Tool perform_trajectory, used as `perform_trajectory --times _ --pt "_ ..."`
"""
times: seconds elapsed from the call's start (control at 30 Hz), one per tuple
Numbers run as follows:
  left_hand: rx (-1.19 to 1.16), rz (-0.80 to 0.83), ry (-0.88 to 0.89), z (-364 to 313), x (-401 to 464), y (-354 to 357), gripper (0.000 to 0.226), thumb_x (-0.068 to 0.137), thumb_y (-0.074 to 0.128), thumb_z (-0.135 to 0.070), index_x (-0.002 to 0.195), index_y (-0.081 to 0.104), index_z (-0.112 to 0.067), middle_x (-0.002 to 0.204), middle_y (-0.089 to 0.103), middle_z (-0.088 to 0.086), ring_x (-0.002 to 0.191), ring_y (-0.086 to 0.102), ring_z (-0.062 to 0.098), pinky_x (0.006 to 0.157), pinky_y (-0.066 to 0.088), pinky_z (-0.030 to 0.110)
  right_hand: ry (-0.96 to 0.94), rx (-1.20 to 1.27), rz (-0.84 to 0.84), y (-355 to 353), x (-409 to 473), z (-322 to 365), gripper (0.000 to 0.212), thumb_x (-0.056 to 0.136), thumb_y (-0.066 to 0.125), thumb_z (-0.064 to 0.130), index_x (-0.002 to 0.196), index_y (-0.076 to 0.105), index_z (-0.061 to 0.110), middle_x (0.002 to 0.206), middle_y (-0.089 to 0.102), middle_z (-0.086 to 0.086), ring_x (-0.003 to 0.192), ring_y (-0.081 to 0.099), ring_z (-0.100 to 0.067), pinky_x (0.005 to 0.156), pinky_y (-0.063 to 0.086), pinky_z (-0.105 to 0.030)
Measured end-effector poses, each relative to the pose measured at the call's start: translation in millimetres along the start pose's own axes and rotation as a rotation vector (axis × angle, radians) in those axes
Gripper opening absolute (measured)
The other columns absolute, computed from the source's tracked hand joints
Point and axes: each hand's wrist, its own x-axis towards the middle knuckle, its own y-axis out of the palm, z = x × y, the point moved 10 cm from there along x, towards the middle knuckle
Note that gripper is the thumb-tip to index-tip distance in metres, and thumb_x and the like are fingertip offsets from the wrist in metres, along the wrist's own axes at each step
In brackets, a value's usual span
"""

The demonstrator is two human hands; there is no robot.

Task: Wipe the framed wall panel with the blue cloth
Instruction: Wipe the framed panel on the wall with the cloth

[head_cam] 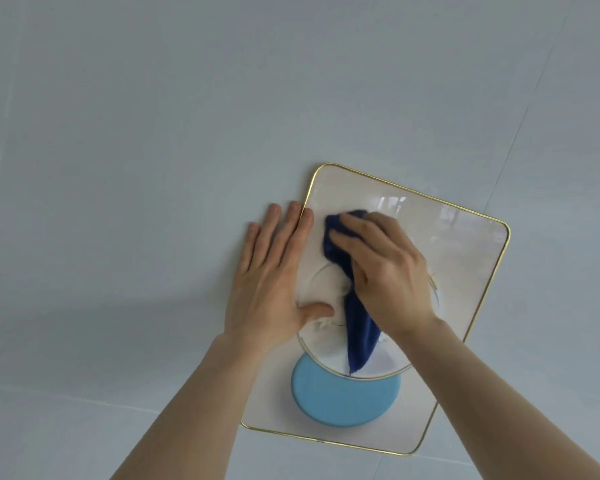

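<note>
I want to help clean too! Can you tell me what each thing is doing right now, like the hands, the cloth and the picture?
left hand: open, flat across the panel's left edge, steadying it.
right hand: pressing the cloth onto the panel.
blue cloth: bunched under the hand, tail hanging down.
framed wall panel: on the wall, tilted in this view, glossy with reflections.

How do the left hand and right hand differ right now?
The left hand lies flat and open, straddling the panel's gold frame; the right hand is curled, pressing the blue cloth on the panel. Left holds nothing; right grips cloth. Both are bare and touch the panel.
</note>
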Motion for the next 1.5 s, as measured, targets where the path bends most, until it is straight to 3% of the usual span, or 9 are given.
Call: perform_trajectory --times 0.13,0.27,0.47,0.77,0.97,1.1,1.27,1.4,1.5 --pt "-0.001 -0.02 -0.01 -2 1 0 0.135 0.063 0.071 -0.078 0.163 0.003 -0.019 0.173 0.0 -0.006 0.16 -0.008 0.017 0.13 -0.006 0.039 0.052 0.046 -0.064 5 24 12 0.033 0.087 0.058 -0.003 0.114 0.075 0.008 0.124 0.072 -0.006 0.119 0.061 -0.034 0.095 0.055 -0.045" --pt "-0.01 -0.013 -0.018 0 0 -1 0.134 0.063 0.072 -0.077 0.164 0.004 -0.021 0.174 0.004 -0.004 0.16 -0.007 0.017 0.13 -0.006 0.038 -0.021 0.042 -0.067 2 16 8 0.028 0.1 0.05 0.008 0.112 0.076 0.01 0.125 0.072 -0.006 0.119 0.063 -0.033 0.094 0.055 -0.044" --pt "-0.013 -0.002 -0.007 -1 0 -1 0.141 0.058 0.08 -0.072 0.163 -0.001 -0.024 0.174 -0.001 -0.005 0.16 -0.011 0.016 0.128 -0.011 0.036 0.327 0.016 -0.234 -13 -20 -49 0.032 0.09 0.06 -0.005 0.114 0.075 0.009 0.126 0.071 -0.005 0.117 0.059 -0.032 0.094 0.052 -0.036" --pt "0.014 0.011 -0.039 -5 -2 -1 0.143 0.057 0.083 -0.07 0.164 0.001 -0.022 0.174 0.002 -0.001 0.16 -0.007 0.02 0.13 -0.001 0.045 0.286 0.041 -0.082 7 -112 -20 0.029 0.101 0.05 0.011 0.112 0.077 0.009 0.123 0.073 -0.005 0.11 0.062 -0.028 0.093 0.054 -0.034" --pt "0.034 0.047 -0.078 -13 -4 -8 0.136 0.063 0.087 -0.059 0.163 0.004 -0.018 0.174 0.009 0.004 0.161 0.001 0.025 0.13 0.008 0.045 0.305 0.031 0.07 5 -121 -15 0.031 0.085 0.057 0.007 0.106 0.079 0.015 0.115 0.075 0.002 0.099 0.062 -0.022 0.077 0.056 -0.026" --pt "-0.005 0.132 -0.097 -22 -7 -20 0.115 0.081 0.073 -0.059 0.164 0.004 -0.019 0.174 0.003 0.005 0.16 0.003 0.027 0.13 0.008 0.043 0.329 0.072 0.279 8 -129 -13 0.033 0.068 0.073 -0.005 0.092 0.081 0.017 0.101 0.076 0.003 0.08 0.065 -0.027 0.06 0.058 -0.033" --pt "-0.131 0.148 -0.147 -43 -51 -45 0.086 0.089 0.069 -0.05 0.159 0.023 -0.032 0.166 0.031 0.0 0.149 0.033 0.028 0.119 0.032 0.044 0.731 0.309 0.648 18 -162 -25 0.031 0.085 0.067 0.01 0.106 0.08 0.028 0.105 0.076 -0.001 0.093 0.066 -0.031 0.076 0.05 -0.032" --pt "-0.282 0.339 -0.285 -40 -112 -13 0.072 0.087 0.07 -0.05 0.15 0.037 -0.038 0.148 0.054 -0.011 0.136 0.052 0.016 0.101 0.047 0.039 1.086 0.597 0.605 1 -204 -30 0.02 0.079 0.076 0.014 0.091 0.082 0.029 0.096 0.078 0.005 0.093 0.07 -0.019 0.081 0.054 -0.029" --pt "-0.433 0.547 -0.456 -38 -177 30 0.065 0.086 0.071 -0.053 0.144 0.043 -0.04 0.141 0.06 -0.014 0.129 0.057 0.011 0.1 0.049 0.036 1.301 0.845 0.575 -14 -240 -22 0.016 0.077 0.081 0.013 0.084 0.083 0.028 0.089 0.079 0.008 0.091 0.073 -0.014 0.084 0.061 -0.033"
